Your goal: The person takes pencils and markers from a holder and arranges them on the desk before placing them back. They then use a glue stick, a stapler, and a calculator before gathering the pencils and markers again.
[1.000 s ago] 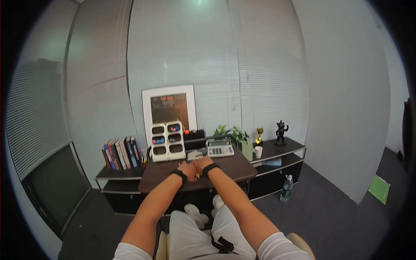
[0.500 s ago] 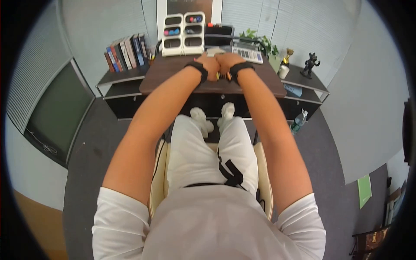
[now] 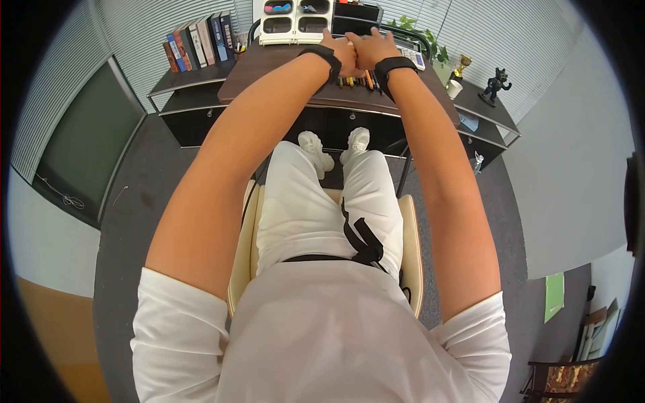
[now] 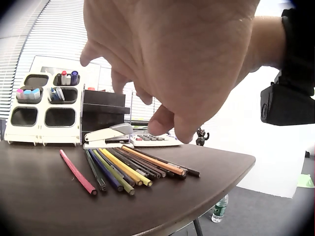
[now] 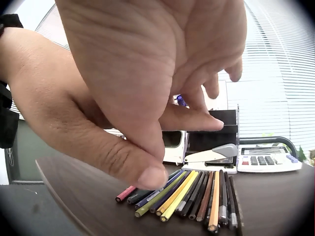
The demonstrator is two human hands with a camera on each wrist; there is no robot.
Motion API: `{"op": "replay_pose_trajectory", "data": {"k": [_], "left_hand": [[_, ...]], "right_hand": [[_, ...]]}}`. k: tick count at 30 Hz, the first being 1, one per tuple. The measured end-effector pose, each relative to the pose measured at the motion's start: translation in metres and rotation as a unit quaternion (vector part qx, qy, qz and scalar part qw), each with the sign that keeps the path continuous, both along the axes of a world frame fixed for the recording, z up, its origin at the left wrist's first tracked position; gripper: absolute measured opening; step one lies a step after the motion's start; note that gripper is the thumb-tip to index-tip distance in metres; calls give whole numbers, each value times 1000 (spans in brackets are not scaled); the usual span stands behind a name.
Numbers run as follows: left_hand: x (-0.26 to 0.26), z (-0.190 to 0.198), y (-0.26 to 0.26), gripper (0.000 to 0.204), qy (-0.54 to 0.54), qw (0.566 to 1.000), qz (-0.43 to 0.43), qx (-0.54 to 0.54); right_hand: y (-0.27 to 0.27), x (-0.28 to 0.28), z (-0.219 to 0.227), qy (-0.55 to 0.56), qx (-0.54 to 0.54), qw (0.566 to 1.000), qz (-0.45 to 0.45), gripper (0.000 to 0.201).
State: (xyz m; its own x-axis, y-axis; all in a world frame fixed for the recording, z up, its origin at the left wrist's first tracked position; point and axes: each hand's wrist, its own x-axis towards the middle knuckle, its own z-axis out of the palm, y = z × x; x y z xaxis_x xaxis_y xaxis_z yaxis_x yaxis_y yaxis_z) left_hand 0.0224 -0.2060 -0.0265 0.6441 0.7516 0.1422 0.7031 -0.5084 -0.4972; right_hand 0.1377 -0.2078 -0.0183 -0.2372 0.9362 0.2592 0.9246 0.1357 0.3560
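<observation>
My left hand [image 3: 341, 57] and right hand [image 3: 373, 50] are side by side above the desk, close enough to overlap, fingers extended. In the left wrist view the left hand [image 4: 172, 59] hovers palm down, holding nothing. Under the hands, several pencils or pens [image 4: 135, 169] lie in a loose row on the dark desktop [image 4: 44, 196], with a pink one [image 4: 78, 172] set apart at the left. The right wrist view shows the right hand [image 5: 133, 54] over the pencils [image 5: 197, 194], with the left thumb [image 5: 147, 174] beside it; whether the hands touch is unclear.
Behind the pencils are a white stapler [image 5: 211, 155], a calculator [image 5: 268, 160], a white organizer [image 4: 44, 130] holding markers and a black rack [image 4: 103, 108]. Books [image 3: 198, 43] stand at the left; a cup [image 3: 454, 88], trophy [image 3: 461, 67] and black figurine [image 3: 495, 87] at the right.
The head view has tilted down. The hands, which were bunched together with curled fingers, now have their fingers spread, and more of the pencils show beneath them.
</observation>
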Motion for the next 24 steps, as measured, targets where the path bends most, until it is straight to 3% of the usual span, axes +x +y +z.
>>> {"op": "replay_pose_trajectory", "data": {"k": [3,5,9,11,13,14,16,18,24], "left_hand": [[-6,-4,6,73,-79,995,65,15],[-17,-11,20,77,-101,991,82,-10],[-55,-23,20,70,-163,957,222,-95],[-75,-48,27,73,-149,947,275,-68],[-85,-61,39,72,-141,917,323,-189],[-86,-70,38,72,-148,914,324,-194],[-86,-90,31,69,-263,908,316,-84],[-87,-95,30,67,-274,905,315,-78],[-87,-106,29,62,-304,900,311,-27]], "right_hand": [[-5,0,0,10,48,998,-38,79],[0,13,-12,62,105,993,-6,69],[3,32,-21,69,11,982,-177,67],[4,46,-37,96,-27,979,-176,59],[-9,47,-44,107,-133,963,-209,52],[-2,54,-61,139,-66,972,-177,47],[3,64,-74,105,-50,983,-140,46],[-5,62,-80,72,17,995,-73,47],[-6,63,-95,82,103,990,-56,43]]}}
